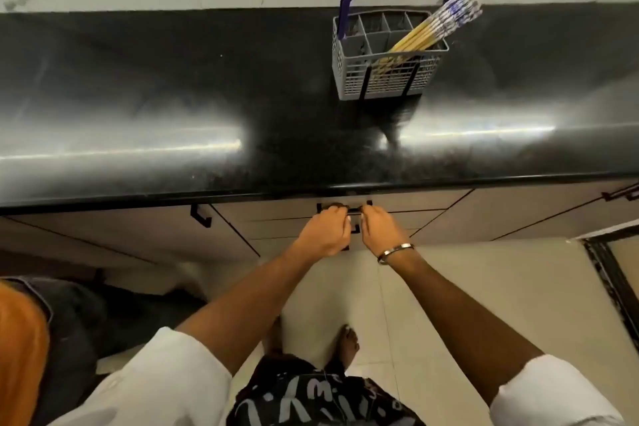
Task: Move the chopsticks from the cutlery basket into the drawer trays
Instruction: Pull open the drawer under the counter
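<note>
A grey cutlery basket (387,74) with a blue handle stands on the black countertop, toward the back right. A bundle of yellow chopsticks (432,31) with blue-and-white patterned tops leans out of its right compartment. Below the counter edge, the top drawer (283,209) is closed, so its trays are hidden. My left hand (325,230) and my right hand (380,230) are side by side, both curled around the drawer's black handle (352,210). A metal bracelet circles my right wrist.
The glossy black countertop (173,97) runs the full width, backed by a white marble wall. More beige cabinet fronts with black handles (200,216) flank the drawer. A dark and orange object (31,339) sits at lower left on the tiled floor.
</note>
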